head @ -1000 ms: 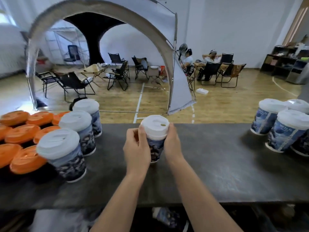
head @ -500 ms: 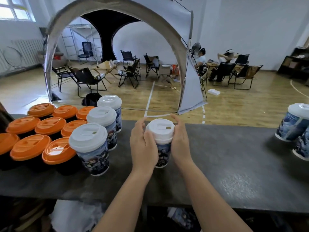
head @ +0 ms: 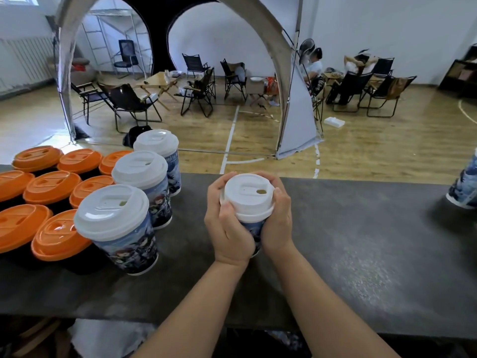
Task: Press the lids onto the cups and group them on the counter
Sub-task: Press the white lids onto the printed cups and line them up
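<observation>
A printed paper cup with a white lid (head: 247,196) stands on the dark counter (head: 348,254), near its middle. My left hand (head: 228,227) wraps its left side and my right hand (head: 278,218) its right side, fingers curled over the lid's rim. Three more white-lidded printed cups stand in a row to the left: a near one (head: 116,226), a middle one (head: 143,184) and a far one (head: 160,153).
Several orange-lidded black cups (head: 51,187) crowd the counter's left end. Part of another printed cup (head: 464,187) shows at the right edge. Beyond the counter lie a wooden floor, folding chairs, an arched tent frame and seated people.
The view has swung left and down, so the right-hand cup group has mostly left the frame. Both hands have closed higher around the cup, with fingers now over the lid's rim.
</observation>
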Motion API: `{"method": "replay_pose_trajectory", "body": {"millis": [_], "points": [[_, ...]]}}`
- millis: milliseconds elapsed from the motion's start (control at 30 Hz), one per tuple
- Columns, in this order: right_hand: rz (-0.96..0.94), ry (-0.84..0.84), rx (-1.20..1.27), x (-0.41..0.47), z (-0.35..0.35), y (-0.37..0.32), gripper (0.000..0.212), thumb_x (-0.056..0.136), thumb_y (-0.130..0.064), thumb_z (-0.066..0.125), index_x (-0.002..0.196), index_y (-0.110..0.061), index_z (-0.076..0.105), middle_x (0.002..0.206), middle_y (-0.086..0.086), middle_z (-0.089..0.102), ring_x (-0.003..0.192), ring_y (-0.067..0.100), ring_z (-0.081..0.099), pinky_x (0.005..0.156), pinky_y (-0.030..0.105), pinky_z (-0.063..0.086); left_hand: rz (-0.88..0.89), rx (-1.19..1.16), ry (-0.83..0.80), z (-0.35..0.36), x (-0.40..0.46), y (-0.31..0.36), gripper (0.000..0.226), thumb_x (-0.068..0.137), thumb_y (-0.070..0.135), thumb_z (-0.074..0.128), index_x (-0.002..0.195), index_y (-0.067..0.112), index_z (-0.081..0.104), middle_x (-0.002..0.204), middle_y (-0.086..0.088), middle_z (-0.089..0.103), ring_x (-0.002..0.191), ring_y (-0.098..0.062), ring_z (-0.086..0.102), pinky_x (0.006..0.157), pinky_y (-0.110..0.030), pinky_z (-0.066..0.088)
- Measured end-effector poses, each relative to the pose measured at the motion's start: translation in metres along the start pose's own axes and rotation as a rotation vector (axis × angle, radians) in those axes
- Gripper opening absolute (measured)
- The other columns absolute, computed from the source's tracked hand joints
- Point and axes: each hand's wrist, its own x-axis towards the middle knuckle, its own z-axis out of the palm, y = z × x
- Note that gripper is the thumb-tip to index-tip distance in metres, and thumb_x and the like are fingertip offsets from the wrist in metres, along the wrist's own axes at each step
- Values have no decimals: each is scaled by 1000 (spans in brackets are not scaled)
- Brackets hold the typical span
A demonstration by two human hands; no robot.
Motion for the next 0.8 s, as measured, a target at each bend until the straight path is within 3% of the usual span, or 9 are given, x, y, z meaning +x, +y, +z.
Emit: {"method": "replay_pose_trajectory", "body": {"millis": [133,267,333,433,500,567,667,800], "points": [[-14,18,-7,0,1,-1,32,92,-19,29,98,-12,59,88,-5,68,83,10,63,70,27,52,12,21,2,1,1,0,43,86,31,34,111,6,59,104,6,67,99,-17,65,81,-32,52],[-2,16,-9,-2,-1,-6,29,91,-28,34,98,-15,60,89,-6,68,84,10,63,71,27,53,-5,61,-12,-1,-1,4,43,86,33,34,112,11,60,105,4,66,101,-17,64,83,-35,54],[3,17,-40,-4,-1,-9,34,90,-33,37,101,-13,61,92,-4,69,87,12,64,74,27,53,-50,97,-21,-1,-2,8,39,86,29,35,112,15,60,104,6,66,100,-9,64,83,-30,53],[4,70,-110,-5,-3,-15,32,93,-24,36,101,-13,65,94,-2,72,90,13,66,77,25,53,-87,169,-54,-4,1,17,33,87,25,33,108,23,59,99,12,66,93,2,61,77,-15,47],[33,76,-154,-7,-6,-20,34,94,-28,36,101,-16,68,98,1,73,95,16,68,80,31,54,-110,252,-101,-7,4,25,29,90,28,33,103,26,59,94,15,66,90,4,60,73,-13,45],[82,27,-190,-11,-7,-26,40,91,-43,38,106,-21,67,104,3,71,99,19,67,85,38,55,-78,370,-172,-10,9,30,29,93,33,31,99,28,59,91,14,65,89,2,59,72,-13,43],[122,-101,-329,-18,-7,-33,48,82,-58,45,119,-31,57,110,-8,67,102,9,64,87,32,53,13,545,-277,-14,18,35,47,96,45,22,109,24,62,97,11,65,94,-5,58,79,-20,43],[140,-262,-355,-17,-19,-39,50,81,-45,66,128,-37,49,116,-17,63,110,5,61,91,28,52,-32,587,-433,-24,28,33,44,105,44,28,124,23,60,103,14,64,100,-3,59,81,-11,43]]}}
